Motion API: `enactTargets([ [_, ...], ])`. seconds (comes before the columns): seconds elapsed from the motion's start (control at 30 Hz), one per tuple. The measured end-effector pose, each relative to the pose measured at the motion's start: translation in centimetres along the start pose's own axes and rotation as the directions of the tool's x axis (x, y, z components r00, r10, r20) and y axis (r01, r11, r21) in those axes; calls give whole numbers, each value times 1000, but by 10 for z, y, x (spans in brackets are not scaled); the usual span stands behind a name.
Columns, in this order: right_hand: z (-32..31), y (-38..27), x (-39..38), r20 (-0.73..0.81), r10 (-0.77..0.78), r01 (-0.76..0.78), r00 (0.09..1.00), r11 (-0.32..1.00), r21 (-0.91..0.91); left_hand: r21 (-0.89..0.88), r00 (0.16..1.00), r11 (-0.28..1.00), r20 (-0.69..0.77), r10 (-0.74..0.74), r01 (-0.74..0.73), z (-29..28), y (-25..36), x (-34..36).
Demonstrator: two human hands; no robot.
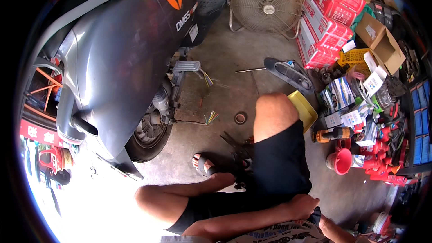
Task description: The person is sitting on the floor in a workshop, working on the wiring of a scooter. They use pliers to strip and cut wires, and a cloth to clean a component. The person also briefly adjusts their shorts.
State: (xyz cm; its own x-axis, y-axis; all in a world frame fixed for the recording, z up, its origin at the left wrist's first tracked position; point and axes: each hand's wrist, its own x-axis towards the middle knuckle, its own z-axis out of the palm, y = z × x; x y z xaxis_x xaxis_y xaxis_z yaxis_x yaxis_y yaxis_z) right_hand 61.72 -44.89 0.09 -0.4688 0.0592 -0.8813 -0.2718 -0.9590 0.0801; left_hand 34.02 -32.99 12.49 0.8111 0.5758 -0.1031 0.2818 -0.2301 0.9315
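My left hand point(305, 206) lies across my lap at the hip of my dark shorts, its fingers curled closed; anything inside them is hidden. Beside it, my right forearm point(332, 231) comes in from the lower edge. The right hand itself seems to disappear behind dark cloth, so its fingers do not show. In front of me on the left stands a grey motor scooter point(112, 58) with its wheel point(150, 137) low to the floor. Coloured wire ends point(210, 118) stick out beside the wheel, and more wires point(207, 79) hang near a footrest point(186, 66).
A tape roll point(240, 118) and dark hand tools point(234, 144) lie near my foot. Past my knee are a yellow tray point(302, 108), a grey panel point(288, 74) and an orange-black power tool point(332, 134). A floor fan point(265, 6), stacked red boxes point(321, 27) and red containers point(342, 161) line the far and right sides.
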Motion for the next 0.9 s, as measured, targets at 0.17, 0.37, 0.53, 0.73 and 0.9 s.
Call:
enactTargets([
  [0.17, 45, -55, -17, -205, -181, 88, 962, 914, -395, -218, 944, 971, -329, 19, -95, -53, -8, -49],
  [0.37, 65, -226, -58, 146, -737, 554, 661, 347, -757, -246, 636, 966, -733, -241, 82, -162, -15, -142],
  [0.53, 355, -293, -103, 422, -877, 627, -229, -465, -625, -373, -30, 889, -925, -379, 267, -208, -76, -189],
  [0.73, 508, -307, 58, 630, -704, 747, 328, -215, -629, -105, -98, 768, -994, -56, 632, -224, -136, -178],
  [0.9, 424, -292, 244, 394, -421, 105, 817, -563, -820, -143, 7, 803, -983, -181, 579, -226, -154, -166],
])
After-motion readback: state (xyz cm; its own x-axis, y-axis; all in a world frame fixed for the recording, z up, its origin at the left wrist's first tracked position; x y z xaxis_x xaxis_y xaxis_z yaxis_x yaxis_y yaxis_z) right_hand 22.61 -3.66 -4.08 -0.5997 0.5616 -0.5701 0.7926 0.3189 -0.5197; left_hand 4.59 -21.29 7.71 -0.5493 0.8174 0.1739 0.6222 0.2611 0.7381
